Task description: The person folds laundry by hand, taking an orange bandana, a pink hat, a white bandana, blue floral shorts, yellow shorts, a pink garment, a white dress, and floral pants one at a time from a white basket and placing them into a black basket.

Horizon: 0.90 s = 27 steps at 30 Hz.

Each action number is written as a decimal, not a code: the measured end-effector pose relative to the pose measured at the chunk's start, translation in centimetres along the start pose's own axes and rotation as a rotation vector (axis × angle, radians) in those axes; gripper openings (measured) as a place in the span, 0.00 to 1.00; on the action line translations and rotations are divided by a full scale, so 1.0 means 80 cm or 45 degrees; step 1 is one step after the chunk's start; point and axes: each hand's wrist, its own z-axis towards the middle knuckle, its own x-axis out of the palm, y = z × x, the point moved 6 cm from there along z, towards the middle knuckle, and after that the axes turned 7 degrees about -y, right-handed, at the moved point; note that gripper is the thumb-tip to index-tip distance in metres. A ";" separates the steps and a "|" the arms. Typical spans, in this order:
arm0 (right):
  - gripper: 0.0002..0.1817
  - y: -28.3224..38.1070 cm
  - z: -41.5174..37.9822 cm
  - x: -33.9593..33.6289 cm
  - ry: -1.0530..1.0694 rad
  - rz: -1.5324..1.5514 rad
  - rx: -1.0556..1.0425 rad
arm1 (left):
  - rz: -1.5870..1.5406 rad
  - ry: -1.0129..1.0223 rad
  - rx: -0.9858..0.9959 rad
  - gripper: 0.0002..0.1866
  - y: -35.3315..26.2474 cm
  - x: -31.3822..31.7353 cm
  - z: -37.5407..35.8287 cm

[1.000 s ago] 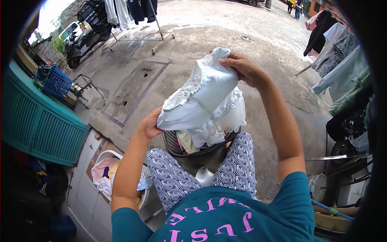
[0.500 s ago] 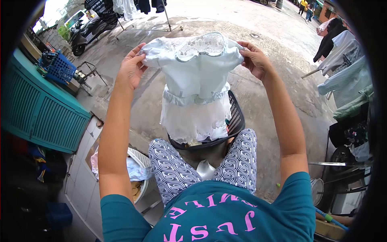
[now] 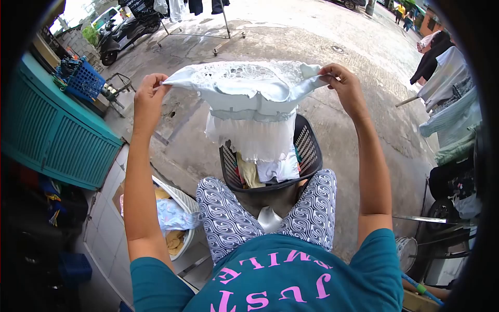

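Observation:
A pale blue and white dress [image 3: 249,104] with a lace yoke and a sheer white skirt is stretched out in front of me. My left hand [image 3: 150,99] pinches one sleeve end, and my right hand [image 3: 343,88] pinches the other. The dress hangs above a dark plastic basket [image 3: 310,151], its skirt partly covering the opening. Inside that basket lie folded clothes [image 3: 274,167], white and pale yellow ones among them. The basket stands on the ground just beyond my knees.
By my left leg, a white basket [image 3: 191,205] holds light blue and tan clothes. A teal louvred cabinet [image 3: 65,135] and a blue basket [image 3: 87,80] are on the left. Clothes hang on a rack [image 3: 448,78] at right and another behind. A motorbike [image 3: 125,36] is parked far left.
Both hands have moved apart and slightly down, pulling the sleeves outward. The dress bodice has tipped and the skirt has risen, showing more of the clothes in the dark basket.

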 end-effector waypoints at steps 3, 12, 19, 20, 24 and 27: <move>0.06 0.019 -0.029 -0.030 -0.016 0.284 -0.223 | -0.242 0.171 0.118 0.07 -0.016 -0.032 -0.021; 0.35 -0.008 0.039 -0.004 0.222 1.097 0.094 | -1.340 0.445 -0.551 0.30 0.019 0.059 0.021; 0.37 -0.181 -0.245 0.130 0.920 0.874 1.277 | -1.136 1.279 -1.317 0.31 0.082 0.177 -0.277; 0.36 -0.174 -0.251 0.131 1.026 0.840 1.283 | -1.160 1.253 -1.433 0.27 0.086 0.180 -0.281; 0.35 -0.141 -0.188 0.098 0.818 0.836 1.238 | -1.015 1.151 -1.424 0.21 0.097 0.182 -0.235; 0.34 -0.128 -0.120 0.090 0.726 0.609 0.946 | -0.661 1.078 -1.089 0.22 0.083 0.176 -0.156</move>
